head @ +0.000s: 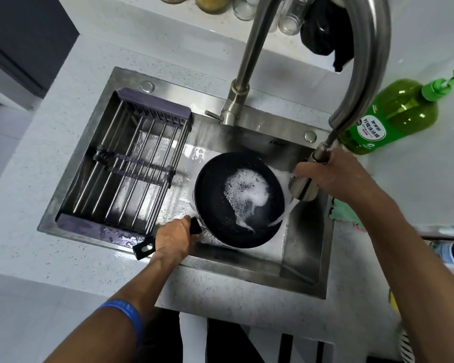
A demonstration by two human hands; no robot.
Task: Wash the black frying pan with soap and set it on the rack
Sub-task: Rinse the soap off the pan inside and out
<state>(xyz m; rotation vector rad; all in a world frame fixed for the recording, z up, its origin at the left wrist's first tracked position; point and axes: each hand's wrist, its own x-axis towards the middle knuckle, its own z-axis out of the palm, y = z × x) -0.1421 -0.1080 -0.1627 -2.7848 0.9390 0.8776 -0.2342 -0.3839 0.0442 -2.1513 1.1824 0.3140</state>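
Nearest the camera: two bare forearms reach in from the bottom edge, the left one wearing a blue wristband. Left hand is closed around the handle of the black frying pan, gripping mid-handle; the handle's free end with its hanging hole pokes out behind the hand, over the sink's front rim. Pan sits inside the steel sink, right of centre, open side up and tilted slightly. White soap foam covers the middle of the pan's interior, with a trail running toward the lower rim. Right hand is wrapped around the pull-out spray head of the faucet, holding it at the pan's right edge; a thin stream of water leaves the head and strikes the pan's inner right side. Left half of the sink is spanned by the drying rack, metal rods between dark purple end bars, nothing on it; water droplets on its near bar. A teal cloth lies on the counter just right of the sink, partly hidden by the right forearm. Farther back, right: green pump bottle of dish soap on the white counter, just beside the sink's rear corner. Along the back edge: clear glass jars, contents not legible.
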